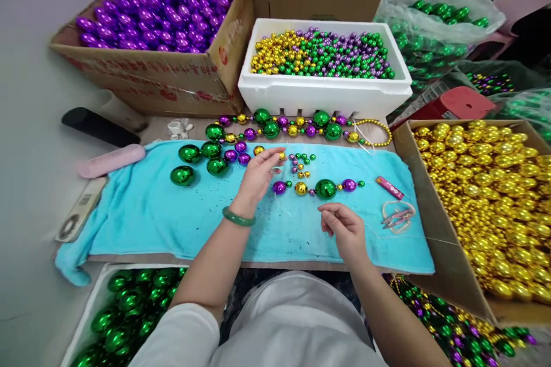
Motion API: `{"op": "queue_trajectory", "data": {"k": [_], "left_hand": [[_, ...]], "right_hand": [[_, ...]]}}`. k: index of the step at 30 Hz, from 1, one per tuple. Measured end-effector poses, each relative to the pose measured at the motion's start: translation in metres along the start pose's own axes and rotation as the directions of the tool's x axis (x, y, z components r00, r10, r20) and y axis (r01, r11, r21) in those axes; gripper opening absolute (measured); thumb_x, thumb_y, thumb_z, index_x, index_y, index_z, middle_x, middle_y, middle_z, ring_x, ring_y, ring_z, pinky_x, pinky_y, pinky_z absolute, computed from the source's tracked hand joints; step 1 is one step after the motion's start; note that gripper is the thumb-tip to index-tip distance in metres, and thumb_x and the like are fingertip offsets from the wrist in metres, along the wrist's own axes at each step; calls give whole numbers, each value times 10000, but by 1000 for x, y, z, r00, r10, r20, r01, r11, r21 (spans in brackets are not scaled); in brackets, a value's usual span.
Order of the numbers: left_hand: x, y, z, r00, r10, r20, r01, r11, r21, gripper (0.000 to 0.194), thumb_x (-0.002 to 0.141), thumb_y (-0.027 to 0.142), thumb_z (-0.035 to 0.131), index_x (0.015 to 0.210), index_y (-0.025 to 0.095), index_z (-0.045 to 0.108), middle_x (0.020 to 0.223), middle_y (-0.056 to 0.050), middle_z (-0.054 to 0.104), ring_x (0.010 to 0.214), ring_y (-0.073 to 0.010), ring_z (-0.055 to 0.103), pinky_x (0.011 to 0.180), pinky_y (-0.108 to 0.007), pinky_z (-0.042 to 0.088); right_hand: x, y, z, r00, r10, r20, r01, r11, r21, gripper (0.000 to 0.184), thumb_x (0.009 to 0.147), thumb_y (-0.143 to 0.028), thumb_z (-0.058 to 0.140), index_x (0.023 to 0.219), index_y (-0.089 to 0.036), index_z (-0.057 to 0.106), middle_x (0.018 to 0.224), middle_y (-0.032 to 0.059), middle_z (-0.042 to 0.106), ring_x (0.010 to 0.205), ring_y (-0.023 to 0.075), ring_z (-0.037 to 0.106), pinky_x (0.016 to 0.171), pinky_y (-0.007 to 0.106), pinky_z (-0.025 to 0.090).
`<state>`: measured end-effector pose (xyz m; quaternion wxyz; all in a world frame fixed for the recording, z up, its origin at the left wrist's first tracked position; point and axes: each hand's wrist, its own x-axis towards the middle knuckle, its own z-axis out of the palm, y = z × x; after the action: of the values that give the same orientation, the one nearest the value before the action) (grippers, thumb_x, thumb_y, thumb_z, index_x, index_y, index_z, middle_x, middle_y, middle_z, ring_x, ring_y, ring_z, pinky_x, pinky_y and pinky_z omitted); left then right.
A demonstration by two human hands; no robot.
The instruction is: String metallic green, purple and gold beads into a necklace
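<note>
My left hand (259, 172), with a green bangle on the wrist, reaches over the turquoise towel (146, 212) and pinches a small gold bead (282, 155). My right hand (342, 226) hovers low over the towel with fingers curled, pinching a thin clear thread that I can barely make out. Between the hands lies a short strung row of beads (321, 187): purple, gold, a big green ball, purple. Loose small beads (301, 163) sit just beyond it. Big green balls (198, 160) and purple beads lie to the left.
A long finished bead strand (297, 126) lies along the towel's far edge. A white foam box of mixed small beads (322, 92), a carton of purple balls (159, 11), a carton of gold balls (486, 195) and a tray of green balls (124, 309) surround the towel. A red lighter (390, 187) and scissors (398, 215) lie at right.
</note>
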<state>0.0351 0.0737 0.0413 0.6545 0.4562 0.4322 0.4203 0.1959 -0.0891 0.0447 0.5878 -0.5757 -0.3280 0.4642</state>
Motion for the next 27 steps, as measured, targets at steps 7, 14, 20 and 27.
{"op": "queue_trajectory", "data": {"k": [7, 14, 20, 27], "left_hand": [[-14, 16, -15, 983, -183, 23, 173, 874, -453, 163, 849, 213, 636, 996, 156, 677, 877, -55, 699, 730, -104, 641, 652, -216, 508], [-15, 13, -18, 987, -160, -24, 131, 878, -460, 144, 855, 243, 640, 978, 169, 657, 889, -48, 697, 743, -98, 640, 671, -215, 511], [-14, 11, -23, 993, -109, -40, 81, 897, -435, 192, 806, 253, 680, 978, 182, 633, 904, -44, 686, 743, -99, 625, 667, -224, 499], [-25, 8, -11, 986, 107, -128, -135, 962, -239, 433, 697, 210, 746, 1105, 234, 604, 919, -5, 654, 808, -107, 612, 662, -206, 482]], "right_hand": [[2, 9, 14, 994, 89, 58, -84, 993, -80, 186, 713, -354, 685, 748, -171, 694, 502, -20, 549, 435, 103, 476, 418, 234, 383], [4, 10, 18, 994, 92, 59, -85, 991, -106, 190, 706, -364, 680, 723, -175, 690, 490, -20, 532, 448, 107, 478, 436, 240, 410], [4, 13, 17, 996, 79, 48, -72, 988, -136, 200, 718, -372, 673, 729, -173, 691, 495, -20, 531, 445, 107, 478, 433, 241, 413], [6, 13, 20, 993, 106, 49, -98, 986, -133, 212, 723, -382, 669, 739, -171, 675, 502, -24, 534, 448, 103, 478, 435, 235, 404]]}}
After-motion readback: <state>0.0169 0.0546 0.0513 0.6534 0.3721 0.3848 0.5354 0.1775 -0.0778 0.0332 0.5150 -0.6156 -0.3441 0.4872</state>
